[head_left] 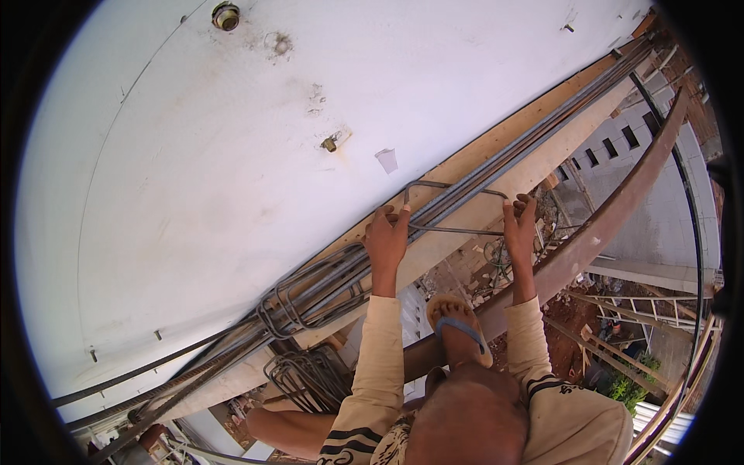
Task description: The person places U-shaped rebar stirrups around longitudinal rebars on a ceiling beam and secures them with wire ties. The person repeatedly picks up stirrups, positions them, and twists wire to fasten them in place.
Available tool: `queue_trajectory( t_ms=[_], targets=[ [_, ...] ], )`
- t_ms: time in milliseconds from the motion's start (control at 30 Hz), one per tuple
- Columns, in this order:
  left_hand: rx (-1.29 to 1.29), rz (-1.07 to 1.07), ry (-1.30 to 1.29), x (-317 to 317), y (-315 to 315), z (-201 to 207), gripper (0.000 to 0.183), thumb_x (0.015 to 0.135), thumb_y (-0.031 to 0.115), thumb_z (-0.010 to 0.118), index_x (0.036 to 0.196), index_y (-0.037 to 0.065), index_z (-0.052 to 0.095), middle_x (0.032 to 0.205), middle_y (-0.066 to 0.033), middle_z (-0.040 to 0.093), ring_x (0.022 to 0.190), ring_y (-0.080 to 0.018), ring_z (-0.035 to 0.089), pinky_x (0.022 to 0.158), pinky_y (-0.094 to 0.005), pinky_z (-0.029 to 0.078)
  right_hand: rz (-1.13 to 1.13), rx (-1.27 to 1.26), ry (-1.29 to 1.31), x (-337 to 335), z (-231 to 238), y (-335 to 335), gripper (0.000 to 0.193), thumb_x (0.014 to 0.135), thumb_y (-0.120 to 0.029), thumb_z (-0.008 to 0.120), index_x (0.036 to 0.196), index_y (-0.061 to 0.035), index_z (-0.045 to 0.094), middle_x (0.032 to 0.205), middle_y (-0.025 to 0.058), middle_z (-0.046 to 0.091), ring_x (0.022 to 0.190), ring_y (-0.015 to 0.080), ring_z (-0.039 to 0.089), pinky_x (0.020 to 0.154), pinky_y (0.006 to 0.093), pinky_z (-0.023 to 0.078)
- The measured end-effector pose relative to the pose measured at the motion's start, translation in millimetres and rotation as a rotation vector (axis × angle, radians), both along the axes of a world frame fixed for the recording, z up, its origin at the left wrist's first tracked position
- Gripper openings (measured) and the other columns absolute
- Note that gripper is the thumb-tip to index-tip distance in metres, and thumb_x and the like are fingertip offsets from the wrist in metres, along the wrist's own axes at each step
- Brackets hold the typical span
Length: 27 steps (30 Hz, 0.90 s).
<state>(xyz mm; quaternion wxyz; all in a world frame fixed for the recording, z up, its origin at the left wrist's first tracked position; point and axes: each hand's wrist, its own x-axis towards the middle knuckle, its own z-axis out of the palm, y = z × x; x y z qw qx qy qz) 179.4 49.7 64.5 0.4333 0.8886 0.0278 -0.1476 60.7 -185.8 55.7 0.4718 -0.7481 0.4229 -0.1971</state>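
A bent steel stirrup [465, 231], roughly rectangular, spans the gap between my two hands. My left hand [387, 239] is closed on its left end, beside the white wall. Its right end is in my right hand [520, 225], fingers bent in a pinch. A bundle of long steel reinforcing bars [535, 132] crosses the loop diagonally; whether the loop fully encloses the bars I cannot tell. Lower left, several more stirrups [283, 310] sit around the bars. Another cluster of stirrups [298, 380] hangs just below them, near my left forearm.
The bars run along a wooden board [577, 139] against the white wall [232, 155], which has metal fittings. A curved brown beam [589, 240] passes under my right arm. My sandalled foot [457, 325] is near it. Far below lie rubble and timber framing [612, 353].
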Motion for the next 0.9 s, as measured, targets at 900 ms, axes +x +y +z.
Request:
queue_trajectory(
  t_ms=[900],
  targets=[
    [0.116,0.505,-0.482,-95,156,56,0.015,0.090,0.007,0.072,0.101,-0.003,0.077,0.108,-0.0159,0.068,0.095,-0.0336,0.067,0.078,-0.0406,0.054,0.421,0.656,-0.306,6,-24,158,0.042,0.098,-0.017,0.068,0.131,-0.0006,0.049,0.133,0.0134,0.053,0.127,0.0242,0.050,0.111,0.0366,0.036]
  ],
)
